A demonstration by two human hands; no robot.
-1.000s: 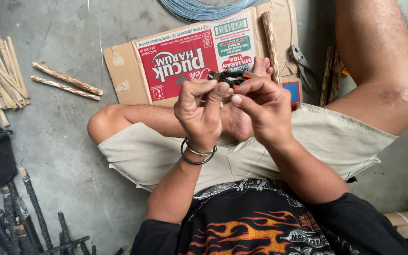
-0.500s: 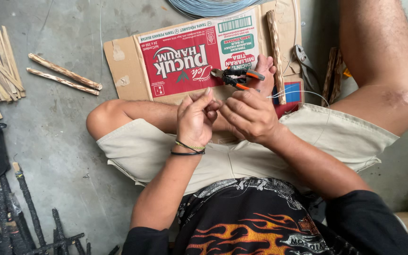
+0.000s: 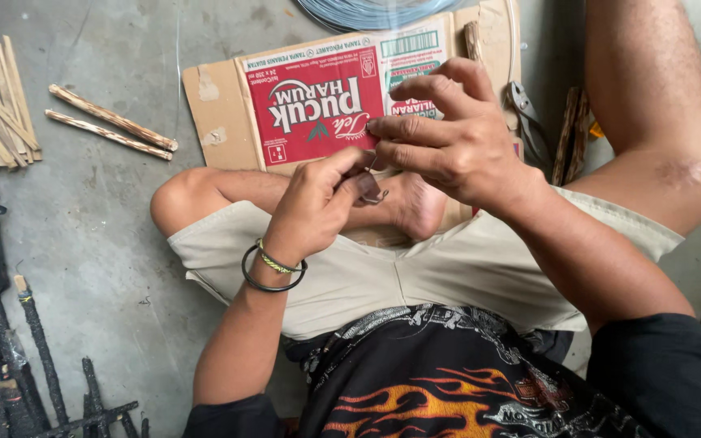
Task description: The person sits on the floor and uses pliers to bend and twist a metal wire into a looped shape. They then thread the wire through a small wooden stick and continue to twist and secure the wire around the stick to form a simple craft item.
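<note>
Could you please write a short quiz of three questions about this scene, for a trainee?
1. True or false: both hands hold the thin bent wire.
2. Where do the two loose wooden sticks lie? A) on the cardboard B) on the concrete floor, left of the cardboard C) on the person's leg
3. Fill in: the left hand wears dark and braided ______ at the wrist.

Key
1. True: fingers of the left hand and the right hand pinch it above the flattened cardboard box.
2. B
3. bracelets
</note>
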